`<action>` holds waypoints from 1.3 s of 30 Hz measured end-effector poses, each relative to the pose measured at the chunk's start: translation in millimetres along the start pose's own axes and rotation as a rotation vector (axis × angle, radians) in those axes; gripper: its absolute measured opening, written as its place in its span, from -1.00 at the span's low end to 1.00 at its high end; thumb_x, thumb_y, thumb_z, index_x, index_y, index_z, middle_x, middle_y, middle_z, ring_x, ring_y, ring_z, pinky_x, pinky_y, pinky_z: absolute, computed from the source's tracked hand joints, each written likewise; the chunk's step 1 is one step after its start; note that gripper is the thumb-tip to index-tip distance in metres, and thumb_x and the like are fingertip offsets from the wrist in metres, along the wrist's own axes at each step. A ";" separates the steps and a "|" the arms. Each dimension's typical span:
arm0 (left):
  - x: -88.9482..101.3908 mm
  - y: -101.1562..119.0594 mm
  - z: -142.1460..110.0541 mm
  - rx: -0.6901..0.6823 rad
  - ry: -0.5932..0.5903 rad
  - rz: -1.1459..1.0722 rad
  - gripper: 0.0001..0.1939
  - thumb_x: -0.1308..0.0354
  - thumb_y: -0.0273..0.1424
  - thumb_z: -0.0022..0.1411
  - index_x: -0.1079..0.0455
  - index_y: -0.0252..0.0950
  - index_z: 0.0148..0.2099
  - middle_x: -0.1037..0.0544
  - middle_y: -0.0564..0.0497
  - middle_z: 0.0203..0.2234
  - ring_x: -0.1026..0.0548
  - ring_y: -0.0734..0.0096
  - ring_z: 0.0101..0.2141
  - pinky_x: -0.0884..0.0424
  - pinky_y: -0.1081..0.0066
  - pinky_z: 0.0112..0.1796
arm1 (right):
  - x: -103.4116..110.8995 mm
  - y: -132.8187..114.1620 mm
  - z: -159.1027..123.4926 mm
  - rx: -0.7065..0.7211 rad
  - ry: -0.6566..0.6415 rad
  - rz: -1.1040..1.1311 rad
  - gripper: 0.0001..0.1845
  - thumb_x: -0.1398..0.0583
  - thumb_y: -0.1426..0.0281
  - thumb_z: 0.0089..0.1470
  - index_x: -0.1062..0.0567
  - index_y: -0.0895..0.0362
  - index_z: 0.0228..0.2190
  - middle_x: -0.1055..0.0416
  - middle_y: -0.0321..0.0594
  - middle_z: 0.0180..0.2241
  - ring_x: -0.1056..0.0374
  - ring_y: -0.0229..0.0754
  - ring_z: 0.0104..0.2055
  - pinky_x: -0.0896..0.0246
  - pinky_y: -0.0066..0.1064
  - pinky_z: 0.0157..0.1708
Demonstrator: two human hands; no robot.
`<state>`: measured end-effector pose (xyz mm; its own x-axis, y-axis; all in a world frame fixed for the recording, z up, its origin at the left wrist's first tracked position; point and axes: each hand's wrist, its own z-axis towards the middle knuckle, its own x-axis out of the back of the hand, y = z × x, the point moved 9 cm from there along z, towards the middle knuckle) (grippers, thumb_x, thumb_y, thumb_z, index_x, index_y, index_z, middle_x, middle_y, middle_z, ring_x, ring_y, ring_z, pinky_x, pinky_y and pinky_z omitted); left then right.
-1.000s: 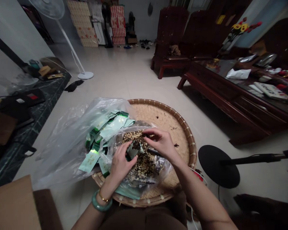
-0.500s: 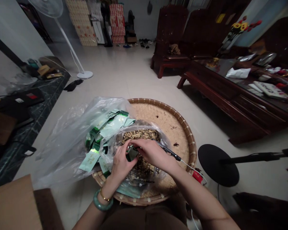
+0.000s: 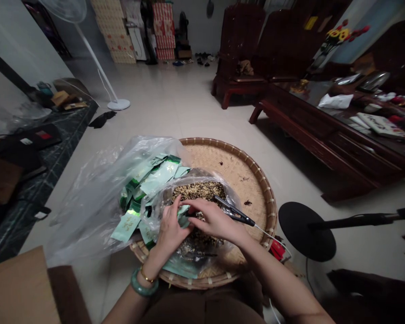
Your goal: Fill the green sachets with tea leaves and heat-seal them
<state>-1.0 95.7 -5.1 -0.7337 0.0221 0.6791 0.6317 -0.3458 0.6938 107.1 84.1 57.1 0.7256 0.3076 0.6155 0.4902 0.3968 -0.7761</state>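
Observation:
My left hand [image 3: 170,227] is closed around a small pale green packet [image 3: 182,217], thumb on the near side. At the packet's top, the fingers of my right hand [image 3: 209,217] are curled in against it; their tips are partly hidden. Both hands are over an open clear plastic bag [image 3: 232,191] of dark and pale loose grainy bits [image 3: 202,189]. Beside my right hand lies a black tong-like tool [image 3: 236,212] resembling a hair straightener, jaws apart, with a white cord. More green packets [image 3: 162,175] lie in a large clear bag [image 3: 97,202] to the left.
Everything rests on a round woven bamboo tray [image 3: 272,198]. A black round stand base [image 3: 307,231] is on the floor at right, a cardboard box [image 3: 20,288] at lower left. Farther off are a white fan [image 3: 118,104], a dark wooden table [image 3: 310,130] and chairs [image 3: 239,49].
My right hand has shifted slightly and its thumb now shows apart from the fingers. The tool's jaws are more visible. The packet stays between the hands.

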 end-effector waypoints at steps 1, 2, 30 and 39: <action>-1.0 -0.3 0.5 -0.005 -0.020 0.019 -0.19 -0.24 -0.41 -0.01 -0.04 -0.25 0.28 -0.46 -0.12 -0.16 -0.41 0.11 -0.12 -0.41 0.15 -0.14 | -0.5 0.6 -0.2 0.011 0.003 0.014 -0.48 -0.17 0.57 0.06 -0.33 0.10 0.08 -0.44 -0.13 -0.12 -0.36 -0.16 -0.09 -0.27 -0.30 -0.06; -2.4 -0.6 1.0 -0.007 -0.045 0.029 -0.18 -0.24 -0.41 -0.02 -0.05 -0.24 0.28 -0.47 -0.10 -0.19 -0.42 0.12 -0.14 -0.41 0.15 -0.13 | -0.6 2.1 -0.3 0.016 0.013 0.021 -0.49 -0.18 0.59 0.05 -0.35 0.10 0.05 -0.44 -0.15 -0.15 -0.36 -0.17 -0.12 -0.27 -0.31 -0.08; 1.9 13.3 8.4 -0.027 -0.005 -0.010 -0.09 -0.29 -0.36 -0.01 0.07 -0.27 0.32 -0.44 -0.13 -0.13 -0.41 0.11 -0.13 -0.37 0.14 -0.09 | 20.7 -11.7 -15.5 -0.039 0.061 -0.131 -0.58 -0.24 0.47 0.07 -0.38 0.05 -0.01 -0.38 -0.10 -0.06 -0.36 -0.11 -0.09 -0.31 -0.28 -0.12; 9.3 15.7 12.2 -0.055 -0.056 -0.175 -0.64 -0.31 -0.42 0.00 -0.42 -0.21 -0.10 -0.53 -0.03 -0.22 -0.46 0.21 -0.17 -0.39 0.20 -0.13 | 34.5 5.1 -14.0 -0.096 0.230 0.023 -0.80 -0.24 0.58 0.00 -0.51 0.10 -0.30 -0.51 -0.25 -0.34 -0.42 -0.22 -0.31 -0.29 -0.41 -0.30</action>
<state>5.2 101.9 15.1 -0.8149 0.1383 0.5629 0.4803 -0.3824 0.7893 141.4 84.6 72.4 0.8225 0.1062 0.5588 0.5079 0.3049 -0.8056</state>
